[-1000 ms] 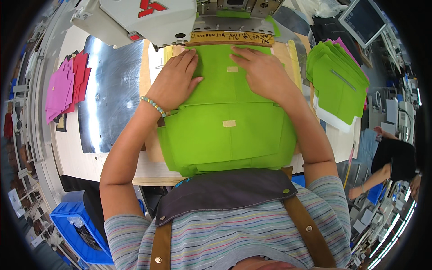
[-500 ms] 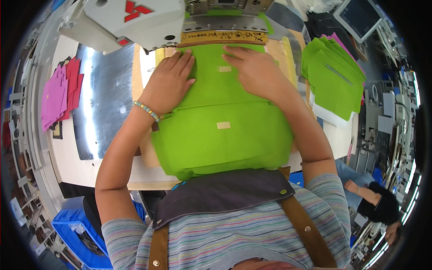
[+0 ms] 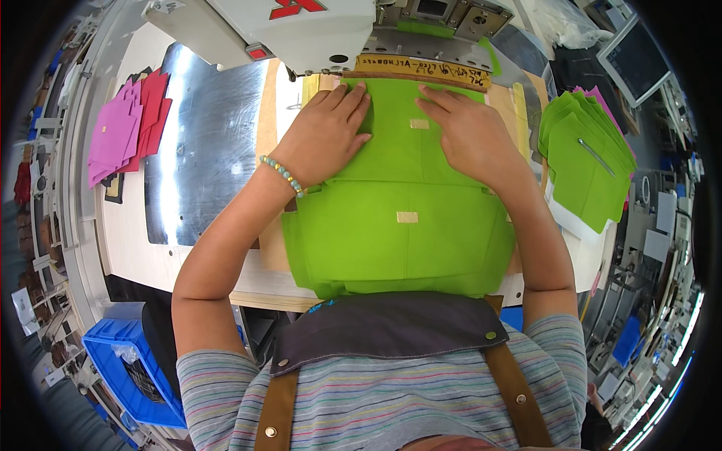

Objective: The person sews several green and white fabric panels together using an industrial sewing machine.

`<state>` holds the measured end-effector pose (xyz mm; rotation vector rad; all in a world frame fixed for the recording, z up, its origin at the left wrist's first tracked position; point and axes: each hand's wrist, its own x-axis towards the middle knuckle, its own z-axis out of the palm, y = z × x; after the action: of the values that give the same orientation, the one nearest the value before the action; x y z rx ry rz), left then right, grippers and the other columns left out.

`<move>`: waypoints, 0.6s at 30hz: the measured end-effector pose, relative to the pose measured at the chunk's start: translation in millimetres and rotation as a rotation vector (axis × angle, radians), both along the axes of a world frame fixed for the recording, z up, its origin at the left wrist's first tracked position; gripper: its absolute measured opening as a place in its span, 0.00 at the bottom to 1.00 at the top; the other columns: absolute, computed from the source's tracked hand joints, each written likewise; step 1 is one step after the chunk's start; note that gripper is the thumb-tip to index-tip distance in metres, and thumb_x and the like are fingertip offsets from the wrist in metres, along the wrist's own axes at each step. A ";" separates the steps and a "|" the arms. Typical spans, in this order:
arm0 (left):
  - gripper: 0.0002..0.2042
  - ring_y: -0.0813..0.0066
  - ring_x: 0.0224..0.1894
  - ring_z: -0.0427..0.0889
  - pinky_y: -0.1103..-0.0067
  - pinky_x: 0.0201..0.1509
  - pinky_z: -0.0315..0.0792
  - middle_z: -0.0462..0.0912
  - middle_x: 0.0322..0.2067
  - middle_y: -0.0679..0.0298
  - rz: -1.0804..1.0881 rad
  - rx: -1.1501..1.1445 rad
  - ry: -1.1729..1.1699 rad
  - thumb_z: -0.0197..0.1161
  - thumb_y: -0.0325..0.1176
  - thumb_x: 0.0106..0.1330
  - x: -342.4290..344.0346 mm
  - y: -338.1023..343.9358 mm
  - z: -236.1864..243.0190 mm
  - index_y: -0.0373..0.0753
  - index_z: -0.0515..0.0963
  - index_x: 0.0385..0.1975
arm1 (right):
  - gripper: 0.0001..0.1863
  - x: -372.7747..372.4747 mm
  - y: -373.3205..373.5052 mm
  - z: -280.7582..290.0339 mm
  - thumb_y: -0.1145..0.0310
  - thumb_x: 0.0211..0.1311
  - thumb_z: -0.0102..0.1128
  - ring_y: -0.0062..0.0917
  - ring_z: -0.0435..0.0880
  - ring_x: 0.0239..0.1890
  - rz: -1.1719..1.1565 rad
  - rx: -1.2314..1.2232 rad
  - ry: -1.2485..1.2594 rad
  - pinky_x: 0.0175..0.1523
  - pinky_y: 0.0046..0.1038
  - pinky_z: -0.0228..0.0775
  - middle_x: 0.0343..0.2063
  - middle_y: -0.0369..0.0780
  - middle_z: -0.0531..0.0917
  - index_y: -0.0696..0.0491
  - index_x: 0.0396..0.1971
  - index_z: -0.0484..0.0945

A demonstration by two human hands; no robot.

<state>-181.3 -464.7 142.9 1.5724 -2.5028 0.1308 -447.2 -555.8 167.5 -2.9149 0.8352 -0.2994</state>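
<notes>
Bright green fabric panels [image 3: 451,248] lie spread in front of me, their far edge up against the sewing machine's yellow clamp bar [image 3: 421,69]. My left hand [image 3: 329,128] rests flat on the far left part of the fabric, fingertips near the bar. On the far right part lies my right hand [image 3: 470,128], its fingers stretched out and pressing on the cloth. Between the hands a small beige tape piece [image 3: 419,124] sticks to the fabric. Another beige tape piece [image 3: 407,217] is on the nearer panel. Neither hand grips anything.
The white sewing machine head [image 3: 301,34] stands above my left hand. Pink and red fabric pieces [image 3: 116,135] are stacked left, beyond a shiny metal plate [image 3: 207,143]. A stack of green pieces with a zipper [image 3: 590,161] lies right, below a monitor [image 3: 634,60]. A blue crate [image 3: 135,368] sits lower left.
The view has shifted, so the bench appears farther right. Both hands remain flat on the green fabric in nearly the same places. The person at the right is mostly out of sight.
</notes>
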 end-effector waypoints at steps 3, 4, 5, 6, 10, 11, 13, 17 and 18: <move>0.28 0.51 0.67 0.74 0.63 0.73 0.68 0.73 0.69 0.51 -0.010 0.022 0.012 0.65 0.41 0.70 1.8 -0.8 3.6 0.28 0.73 0.64 | 0.28 0.0 -1.0 -0.6 0.81 0.51 0.58 0.41 0.82 0.61 0.001 -0.012 0.019 0.61 0.40 0.79 0.64 0.43 0.81 0.58 0.57 0.81; 0.28 0.52 0.67 0.74 0.63 0.73 0.68 0.73 0.69 0.51 -0.021 0.035 0.019 0.65 0.41 0.70 2.4 -0.7 5.1 0.28 0.73 0.64 | 0.28 -0.1 -0.8 -0.5 0.81 0.51 0.58 0.42 0.82 0.61 0.005 -0.023 0.031 0.62 0.40 0.79 0.64 0.43 0.80 0.58 0.57 0.81; 0.28 0.52 0.67 0.74 0.63 0.73 0.68 0.73 0.69 0.51 -0.019 0.038 0.020 0.65 0.41 0.70 2.7 -0.8 5.7 0.28 0.73 0.64 | 0.28 -0.2 -0.9 -0.4 0.81 0.51 0.58 0.42 0.82 0.61 0.008 -0.020 0.032 0.62 0.40 0.79 0.64 0.43 0.80 0.58 0.57 0.81; 0.28 0.51 0.66 0.75 0.63 0.72 0.69 0.73 0.68 0.50 -0.021 0.034 0.022 0.65 0.41 0.70 3.2 -1.2 6.1 0.28 0.74 0.64 | 0.28 -0.1 -1.2 0.1 0.81 0.51 0.58 0.42 0.82 0.61 0.007 -0.004 0.027 0.62 0.40 0.79 0.64 0.43 0.80 0.58 0.57 0.81; 0.27 0.51 0.66 0.75 0.63 0.71 0.69 0.73 0.68 0.50 -0.022 0.037 0.018 0.65 0.41 0.70 5.1 -3.9 5.8 0.28 0.74 0.63 | 0.30 0.3 -2.7 1.3 0.80 0.53 0.57 0.38 0.80 0.64 -0.014 0.041 0.082 0.62 0.39 0.79 0.68 0.40 0.77 0.56 0.61 0.79; 0.27 0.51 0.66 0.75 0.63 0.71 0.69 0.73 0.68 0.50 -0.020 0.041 0.018 0.65 0.41 0.70 5.1 -3.5 5.0 0.28 0.74 0.63 | 0.30 0.4 -2.6 0.5 0.80 0.53 0.57 0.38 0.80 0.64 -0.013 0.045 0.082 0.62 0.39 0.79 0.68 0.40 0.77 0.56 0.61 0.79; 0.28 0.51 0.65 0.75 0.63 0.71 0.69 0.74 0.68 0.50 -0.027 0.029 0.038 0.65 0.41 0.70 4.9 -3.7 4.0 0.28 0.73 0.64 | 0.29 0.1 -2.4 -0.3 0.81 0.51 0.58 0.42 0.82 0.61 0.011 -0.016 0.034 0.60 0.40 0.80 0.64 0.43 0.80 0.58 0.57 0.81; 0.28 0.51 0.65 0.75 0.64 0.71 0.70 0.74 0.67 0.50 -0.030 0.031 0.055 0.65 0.41 0.70 6.3 -2.5 5.4 0.28 0.73 0.64 | 0.28 0.9 -1.6 -0.5 0.81 0.50 0.58 0.41 0.83 0.60 0.021 -0.009 0.006 0.59 0.40 0.81 0.63 0.43 0.81 0.59 0.57 0.81; 0.28 0.51 0.65 0.75 0.64 0.71 0.70 0.74 0.67 0.51 -0.023 0.043 0.062 0.65 0.40 0.70 6.3 -2.9 5.9 0.28 0.73 0.64 | 0.28 0.7 -1.9 -1.2 0.82 0.50 0.58 0.41 0.83 0.59 0.028 -0.017 0.001 0.59 0.40 0.81 0.63 0.43 0.81 0.59 0.56 0.81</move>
<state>-175.1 -467.6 148.8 1.5388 -2.4914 0.0245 -446.5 -557.6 166.2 -2.9398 0.7955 -0.3050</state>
